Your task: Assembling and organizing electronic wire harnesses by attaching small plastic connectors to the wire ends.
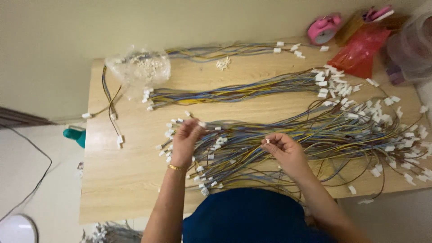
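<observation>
Left hand (185,140) grasping wire ends in near harness bundle (288,139) on table (121,180); right hand (282,146) pinching white connector (268,141); risk: tangled wires snagging, dragging neighbours off.

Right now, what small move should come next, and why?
Probably bring the left hand with a wire end across to the right hand. The right pinches a small white connector, while the left is in the wire bundle, and the two are apart.

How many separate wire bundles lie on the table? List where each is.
3: one along the far edge, one across the middle, and the large nearest one under both hands; loose strands may hide more.
</observation>
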